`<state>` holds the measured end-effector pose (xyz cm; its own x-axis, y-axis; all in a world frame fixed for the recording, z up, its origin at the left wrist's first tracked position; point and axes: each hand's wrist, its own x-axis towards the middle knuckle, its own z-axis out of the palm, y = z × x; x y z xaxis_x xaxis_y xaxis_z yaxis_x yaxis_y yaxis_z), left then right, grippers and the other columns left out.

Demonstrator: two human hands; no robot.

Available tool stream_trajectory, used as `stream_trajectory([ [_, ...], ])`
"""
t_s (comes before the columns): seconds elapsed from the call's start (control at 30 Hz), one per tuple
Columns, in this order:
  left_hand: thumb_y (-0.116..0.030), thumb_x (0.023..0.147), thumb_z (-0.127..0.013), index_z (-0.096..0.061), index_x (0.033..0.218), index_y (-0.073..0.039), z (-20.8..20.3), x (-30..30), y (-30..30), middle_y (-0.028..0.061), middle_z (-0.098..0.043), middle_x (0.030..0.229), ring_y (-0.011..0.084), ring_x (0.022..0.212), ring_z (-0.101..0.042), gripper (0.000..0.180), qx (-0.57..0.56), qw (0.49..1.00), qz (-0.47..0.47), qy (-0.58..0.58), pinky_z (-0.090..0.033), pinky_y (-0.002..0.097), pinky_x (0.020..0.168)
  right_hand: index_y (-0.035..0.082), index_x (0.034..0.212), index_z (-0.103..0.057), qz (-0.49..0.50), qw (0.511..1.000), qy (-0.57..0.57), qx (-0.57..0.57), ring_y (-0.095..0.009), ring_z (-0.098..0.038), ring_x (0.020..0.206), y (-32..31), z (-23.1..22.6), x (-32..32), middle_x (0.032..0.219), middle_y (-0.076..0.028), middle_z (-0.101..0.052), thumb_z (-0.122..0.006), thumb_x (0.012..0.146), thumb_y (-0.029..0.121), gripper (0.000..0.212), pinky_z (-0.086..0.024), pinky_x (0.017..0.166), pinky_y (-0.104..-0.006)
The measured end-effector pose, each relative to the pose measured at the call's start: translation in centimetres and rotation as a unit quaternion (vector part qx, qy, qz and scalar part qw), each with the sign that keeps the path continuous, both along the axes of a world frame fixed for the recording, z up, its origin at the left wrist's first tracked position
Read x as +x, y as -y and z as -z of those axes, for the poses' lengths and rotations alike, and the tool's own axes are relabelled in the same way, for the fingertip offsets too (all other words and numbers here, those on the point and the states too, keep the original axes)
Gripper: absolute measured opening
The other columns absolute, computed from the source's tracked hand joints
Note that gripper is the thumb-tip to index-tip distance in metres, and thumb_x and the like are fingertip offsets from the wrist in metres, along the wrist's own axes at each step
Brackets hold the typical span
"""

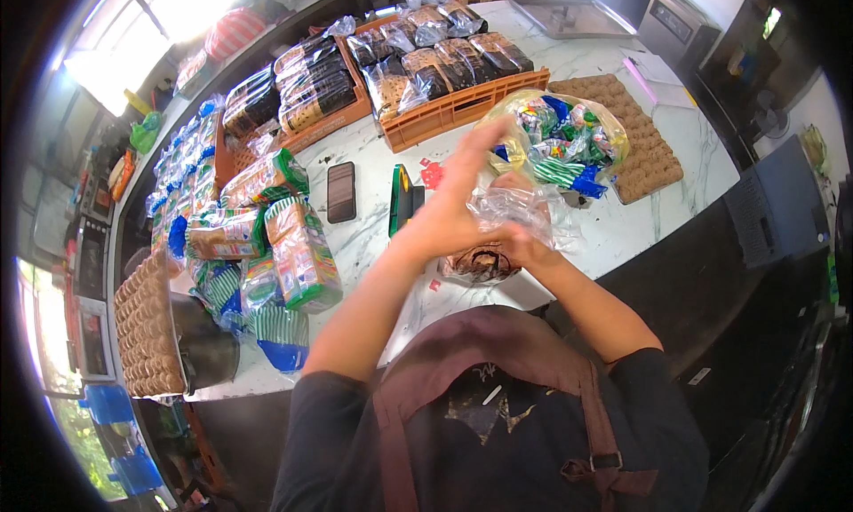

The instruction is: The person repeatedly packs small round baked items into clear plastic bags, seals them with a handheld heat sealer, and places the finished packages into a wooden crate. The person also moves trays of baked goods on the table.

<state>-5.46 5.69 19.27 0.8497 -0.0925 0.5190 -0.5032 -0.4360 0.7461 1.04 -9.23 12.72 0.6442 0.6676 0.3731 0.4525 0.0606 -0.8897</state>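
Observation:
My left hand (455, 199) is raised over the table, its fingers stretched out and blurred at the tips. Close against its heel, my right hand (524, 246) is closed on the neck of a clear plastic bag (542, 212); its fingertips are partly hidden. Just beneath both hands lies a brown loaf with a dark swirl (480, 263), which seems to be inside that bag. Beyond them sits a yellowish clear bag (613, 139) stuffed with crumpled green, blue and white bread wrappers (560, 170).
Orange crates (466, 112) of bagged dark loaves stand at the back. Packaged loaves (302, 246) pile up on the left, near a phone (341, 192) and a green-and-black object (400, 197). Egg trays (147, 334) flank both sides; a metal tray (573, 15) lies far right.

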Motion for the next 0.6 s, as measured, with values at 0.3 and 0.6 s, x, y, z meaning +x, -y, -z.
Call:
stream_trajectory([
  [0.3, -0.019, 0.082, -0.071, -0.056, 0.124, -0.008, 7.8, -1.6, 0.6, 0.0133, -0.057, 0.124, 0.0266, 0.116, -0.054, 0.046, 0.095, 0.981, -0.093, -0.138, -0.044, 0.0422, 0.096, 0.008, 0.099, -0.065, -0.038, 0.944, 0.328, 0.006, -0.035, -0.046, 0.117, -1.5, -8.2, 0.4, 0.125, -0.015, -0.049, -0.084, 0.065, 0.027, 0.044, -0.036, 0.101, -0.0433],
  [0.6, -0.014, 0.067, -0.063, -0.060, 0.082, -0.013, -2.1, 2.1, 5.0, 0.0026, -0.057, 0.085, 0.0255, 0.090, -0.055, 0.015, 0.235, 0.966, -0.001, 0.110, -0.045, 0.0438, 0.077, 0.006, 0.135, -0.049, -0.082, 0.961, 0.111, -0.240, -0.029, -0.039, 0.134, 4.6, -1.9, 0.4, 0.145, -0.017, -0.041, -0.078, 0.077, 0.037, 0.072, -0.031, 0.111, -0.0404],
])
